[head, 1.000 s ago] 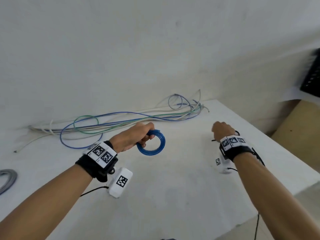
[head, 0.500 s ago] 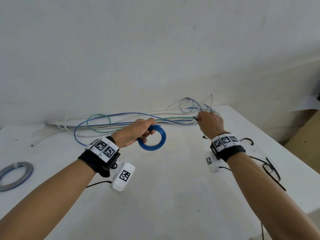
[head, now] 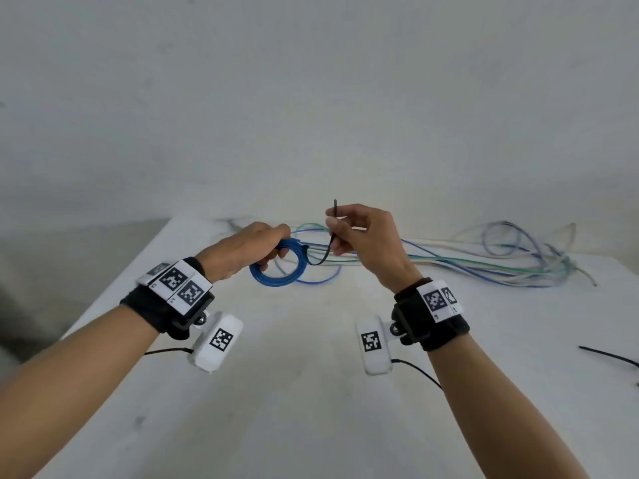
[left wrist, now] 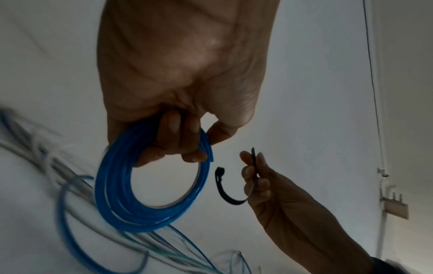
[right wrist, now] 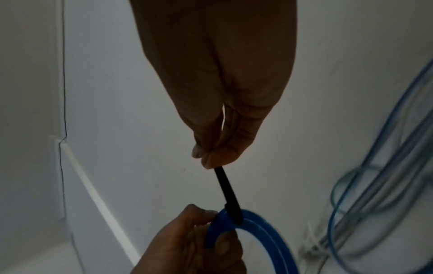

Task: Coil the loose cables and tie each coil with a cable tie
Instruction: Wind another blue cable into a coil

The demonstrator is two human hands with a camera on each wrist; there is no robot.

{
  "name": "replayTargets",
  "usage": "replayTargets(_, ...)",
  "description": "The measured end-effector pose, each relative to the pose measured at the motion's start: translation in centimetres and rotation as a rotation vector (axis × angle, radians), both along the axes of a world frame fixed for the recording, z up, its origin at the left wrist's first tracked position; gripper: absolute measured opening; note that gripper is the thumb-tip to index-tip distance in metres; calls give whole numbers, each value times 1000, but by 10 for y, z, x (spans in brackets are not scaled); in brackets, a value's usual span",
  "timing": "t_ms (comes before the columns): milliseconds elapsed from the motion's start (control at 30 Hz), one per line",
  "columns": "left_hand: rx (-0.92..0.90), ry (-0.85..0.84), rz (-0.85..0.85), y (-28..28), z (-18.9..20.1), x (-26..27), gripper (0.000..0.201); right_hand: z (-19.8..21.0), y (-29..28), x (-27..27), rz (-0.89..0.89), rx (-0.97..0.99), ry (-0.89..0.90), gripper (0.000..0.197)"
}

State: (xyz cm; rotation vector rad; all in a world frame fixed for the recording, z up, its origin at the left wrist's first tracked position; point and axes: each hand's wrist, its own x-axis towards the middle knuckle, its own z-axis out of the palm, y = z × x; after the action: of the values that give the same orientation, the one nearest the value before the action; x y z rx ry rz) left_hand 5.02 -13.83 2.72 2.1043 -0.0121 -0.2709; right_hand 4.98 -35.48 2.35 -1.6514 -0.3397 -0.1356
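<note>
A bright blue coil of cable (head: 276, 267) (left wrist: 150, 187) (right wrist: 255, 231) hangs above the white table (head: 311, 392), gripped at its top by my left hand (head: 252, 248) (left wrist: 182, 103) (right wrist: 189, 246) with fingers curled through the ring. My right hand (head: 363, 236) (left wrist: 260, 183) (right wrist: 218, 111) pinches a black cable tie (head: 326, 250) (left wrist: 228, 192) (right wrist: 228, 194) between thumb and fingers. The tie curves down and left, its head close beside the coil's right edge. In the left wrist view a small gap shows between tie head and coil.
A tangle of loose blue, green and white cables (head: 484, 261) (left wrist: 58, 204) (right wrist: 374, 176) lies along the table's far side by the wall. Another black cable tie (head: 608, 356) lies at the table's right. The table's left edge (head: 114, 281) drops off nearby.
My right hand has lifted a black cable tie from the table's right side and brought it beside the coil. The head view has swung left; the left hand keeps gripping the coil.
</note>
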Motion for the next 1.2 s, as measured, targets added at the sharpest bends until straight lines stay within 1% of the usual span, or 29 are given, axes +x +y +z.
replayTargets(133, -9, -22, 89, 36, -6, -14, 38, -8, 56, -3, 131, 89, 31, 10)
replayTargets(300, 18, 11, 88, 66, -27, -37, 38, -33, 96, -4, 254, 36, 107, 15)
replayTargets(400, 32, 49, 85, 88, -31, -47, 36, -41, 110, -7, 255, 37, 123, 12)
replayTargets(500, -8, 37, 95, 86, -34, -43, 37, -44, 117, -8, 203, 82, 97, 14)
replayTargets(600, -85, 4, 94, 63, -39, -29, 37, -44, 112, -6, 131, 112, 26, 10)
replayTargets(767, -211, -39, 168, 33, -42, 5, 38, -49, 86, 5, 4, 137, -80, 10)
replayTargets(833, -293, -45, 195, 25, -45, 14, 32, -54, 79, 9, -11, 160, -92, 11)
replayTargets(900, -335, -45, 192, 17, -48, 20, 27, -59, 74, 11, -13, 177, -92, 9)
replayTargets(1000, -379, -107, 193, 10, -52, 25, 27, -68, 70, 15, -10, 208, -83, 6)
replayTargets(1067, -380, -185, 181, 7, -55, 26, 26, -72, 67, 18, -23, 199, -74, 4)
replayTargets(1100, -363, -221, 165, 6, -57, 26, 25, -75, 65, 20, -45, 193, -73, 7)
replayTargets(1133, -342, -254, 139, 4, -59, 26, 24, -75, 62, 21, -66, 197, -66, 9)
replayTargets(1200, -297, -310, 71, -1, -62, 27, 21, -76, 55, 24, -105, 192, -59, 5)
